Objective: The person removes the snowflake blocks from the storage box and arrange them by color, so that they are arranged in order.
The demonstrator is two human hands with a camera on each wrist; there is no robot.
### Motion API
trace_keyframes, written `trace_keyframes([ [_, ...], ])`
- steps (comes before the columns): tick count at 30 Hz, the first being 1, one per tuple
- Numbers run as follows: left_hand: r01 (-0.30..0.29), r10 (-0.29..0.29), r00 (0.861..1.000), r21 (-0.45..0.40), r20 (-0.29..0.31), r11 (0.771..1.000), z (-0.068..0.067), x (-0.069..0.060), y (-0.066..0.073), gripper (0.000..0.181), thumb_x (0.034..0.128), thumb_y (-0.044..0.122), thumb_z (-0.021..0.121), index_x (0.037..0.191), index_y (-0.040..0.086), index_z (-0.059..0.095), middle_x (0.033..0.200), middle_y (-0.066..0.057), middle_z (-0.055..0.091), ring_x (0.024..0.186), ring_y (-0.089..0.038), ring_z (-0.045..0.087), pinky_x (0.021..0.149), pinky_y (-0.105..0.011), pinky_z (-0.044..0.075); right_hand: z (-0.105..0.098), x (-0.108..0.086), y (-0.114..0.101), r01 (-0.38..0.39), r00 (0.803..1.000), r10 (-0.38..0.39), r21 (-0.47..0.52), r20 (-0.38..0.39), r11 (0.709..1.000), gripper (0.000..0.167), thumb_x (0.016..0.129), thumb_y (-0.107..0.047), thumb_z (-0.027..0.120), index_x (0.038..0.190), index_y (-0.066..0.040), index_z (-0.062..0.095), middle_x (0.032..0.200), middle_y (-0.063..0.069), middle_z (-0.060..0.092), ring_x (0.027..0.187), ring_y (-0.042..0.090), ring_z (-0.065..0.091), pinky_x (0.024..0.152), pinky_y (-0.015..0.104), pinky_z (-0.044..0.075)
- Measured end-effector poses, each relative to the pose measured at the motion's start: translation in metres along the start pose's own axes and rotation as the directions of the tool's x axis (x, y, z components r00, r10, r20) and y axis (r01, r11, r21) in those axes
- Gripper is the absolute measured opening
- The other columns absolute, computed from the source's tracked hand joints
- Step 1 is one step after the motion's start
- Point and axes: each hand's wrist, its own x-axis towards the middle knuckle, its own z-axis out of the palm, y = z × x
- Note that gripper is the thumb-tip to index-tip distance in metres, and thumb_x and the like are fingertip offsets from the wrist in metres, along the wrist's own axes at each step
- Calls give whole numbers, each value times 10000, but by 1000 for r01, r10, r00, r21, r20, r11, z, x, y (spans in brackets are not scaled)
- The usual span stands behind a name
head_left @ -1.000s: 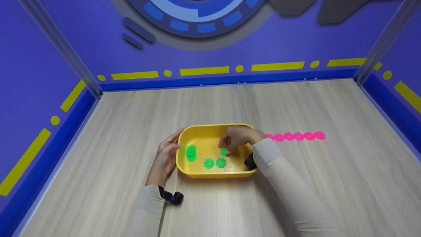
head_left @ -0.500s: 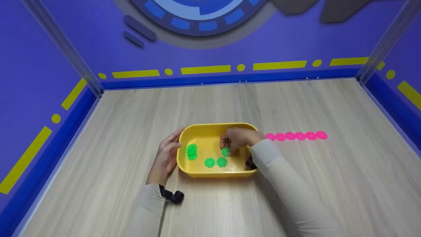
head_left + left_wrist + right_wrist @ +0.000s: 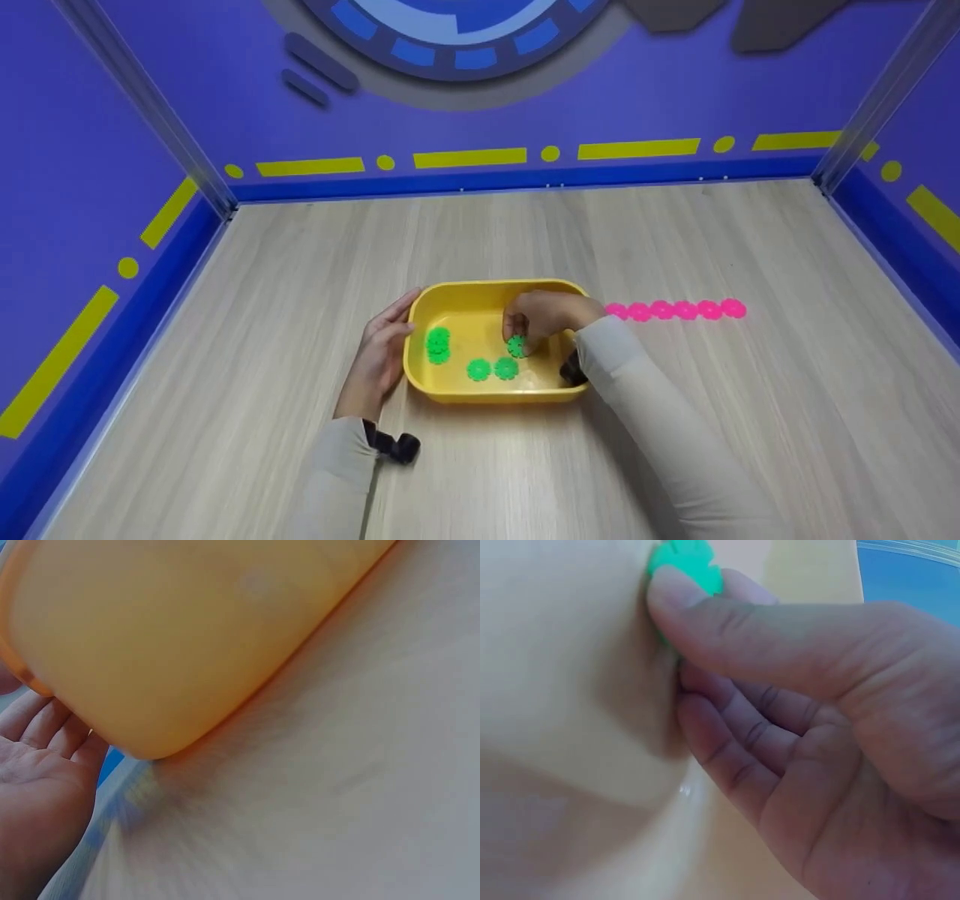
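Note:
The yellow tub stands on the table, its left end held by the left hand, thumb at the rim and fingers along the outer wall. In the left wrist view that hand lies against the tub's outside. Inside the tub, the right hand pinches a green notched disc; the right wrist view shows the thumb on the disc. Two green discs lie side by side nearer the front wall. Overlapping green discs lie at the tub's left end.
A row of pink discs lies on the table to the right of the tub, its left end beside the right wrist. Blue panels with yellow marks border the table at the back and both sides.
The view has shifted slightly. The right hand keeps its pinch on the green disc, which shows a little more beside the fingers; the left hand stays on the tub.

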Motion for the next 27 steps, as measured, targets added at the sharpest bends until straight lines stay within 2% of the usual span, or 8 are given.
trace_keyframes([
  [6, -1, 1, 1000, 6, 4, 1000, -1, 1, -1, 618, 849, -101, 422, 1457, -61, 325, 1556, -162, 303, 1433, -237, 297, 1158, -350, 275, 0, -1, 2, 30, 999, -30, -1, -19, 1000, 182, 783, -28, 752, 910, -136, 680, 810, -19, 594, 770, 130, 500, 693, 212, 439],
  [14, -3, 3, 1000, 0, -1, 1000, -1, 1, 0, 622, 841, -109, 409, 1456, -65, 325, 1553, -168, 306, 1426, -242, 310, 1146, -341, 296, -4, -6, 4, 86, 994, -85, 4, -68, 996, 159, 789, -30, 745, 898, -139, 705, 795, -26, 597, 762, 123, 495, 694, 222, 424],
  [23, -5, 4, 1000, -21, -8, 1000, 0, 2, 0, 624, 834, -112, 420, 1450, -75, 327, 1542, -177, 323, 1411, -233, 333, 1157, -353, 288, -11, -15, 3, 115, 990, -109, 60, -94, 992, 170, 787, 10, 715, 890, -125, 712, 839, 26, 662, 743, 122, 504, 680, 224, 445],
  [27, 0, 0, 1000, -21, -13, 1000, -1, 2, -1, 623, 831, -110, 418, 1448, -69, 338, 1543, -167, 329, 1416, -232, 326, 1162, -357, 279, -14, -19, 1, 102, 990, -97, 43, -103, 994, 158, 802, -2, 699, 884, -136, 709, 848, 29, 678, 741, 128, 517, 685, 226, 463],
])
